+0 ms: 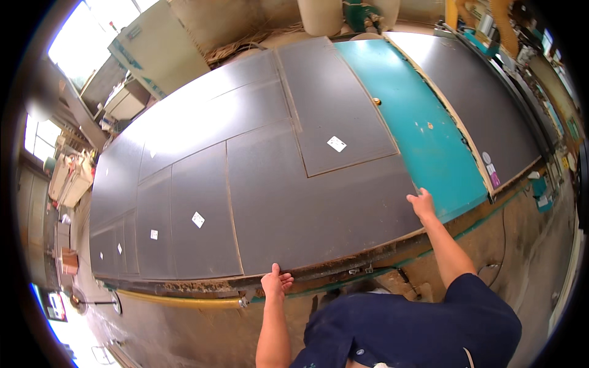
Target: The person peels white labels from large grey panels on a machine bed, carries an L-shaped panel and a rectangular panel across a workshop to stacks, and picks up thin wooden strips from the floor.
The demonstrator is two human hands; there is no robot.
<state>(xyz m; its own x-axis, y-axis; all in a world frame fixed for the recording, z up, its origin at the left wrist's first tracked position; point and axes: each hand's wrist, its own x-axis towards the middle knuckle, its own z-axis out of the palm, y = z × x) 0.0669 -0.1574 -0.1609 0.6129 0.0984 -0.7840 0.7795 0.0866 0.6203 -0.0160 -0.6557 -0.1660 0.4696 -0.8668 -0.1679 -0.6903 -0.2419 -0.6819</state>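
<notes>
A large dark grey panel [325, 214] lies flat in front of me, cut by straight lines into several rectangular pieces. At its near edge is my left hand [277, 283], thumb up and fingers apart, with nothing visible in it. My right hand [423, 205] is at the panel's right edge, near the front corner. Its thumb lies over the grey surface and its fingers close at the edge; the fingertips are partly hidden. White labels, such as one label [336, 143] on the far piece, are stuck on several pieces.
A teal machine bed [423, 135] shows right of the pieces, and beyond it lies another dark grey panel [472, 98]. Machine parts and hoses [503, 43] stand at the far right. A yellow tube [184, 300] runs below the near edge. A pale board [159, 49] leans at the back left.
</notes>
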